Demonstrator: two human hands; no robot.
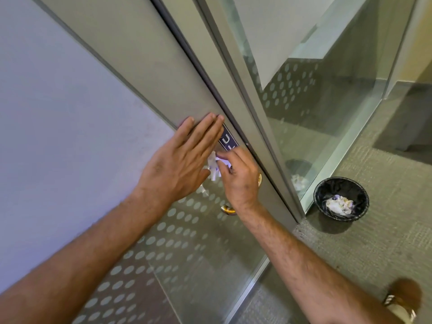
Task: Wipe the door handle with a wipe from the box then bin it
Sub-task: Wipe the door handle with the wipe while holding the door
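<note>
At the door, left hand [180, 157] lies flat, fingers released, bracing; right hand [238, 176] fingers pinch the wipe [214, 166] for wiping.

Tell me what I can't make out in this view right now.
- Door handle: only its lower brass end shows in the head view; both hands cover the rest.
- Wipe: mostly hidden between the left hand and right hand.
- Blue sign: lettering partly covered by fingers.
- Wipe box: not in view.
- Bin: only crumpled white wipes show on top; anything underneath is hidden.
</note>
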